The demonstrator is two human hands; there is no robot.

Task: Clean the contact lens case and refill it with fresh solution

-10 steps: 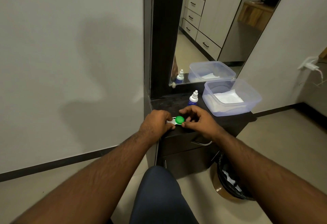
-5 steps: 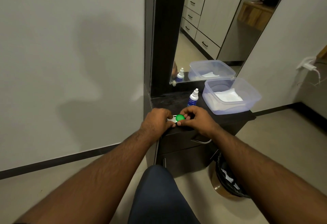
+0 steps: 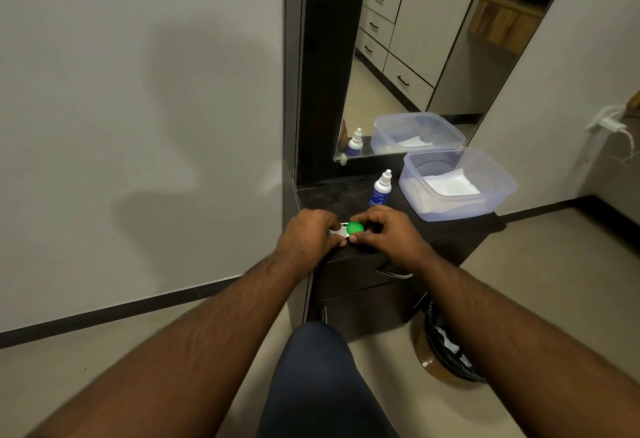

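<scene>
The lens case [image 3: 343, 229] is held at the front edge of the dark worktop [image 3: 450, 229], between both hands. Its white left end is grasped by the left hand [image 3: 308, 235], whose grip is clenched around it. The green cap [image 3: 355, 227] on the right well is pinched by the thumb and fingers of the right hand [image 3: 388, 233]; whether the cap is screwed down or loose cannot be told. Behind the hands, a small solution bottle [image 3: 381, 190] with a white nozzle is stood upright on the worktop. Just beside it to the right, a clear plastic tub [image 3: 498, 195] is placed, with white tissue [image 3: 450, 184] laid inside. A bin [image 3: 446, 344] with a black liner is seen on the floor below.
</scene>
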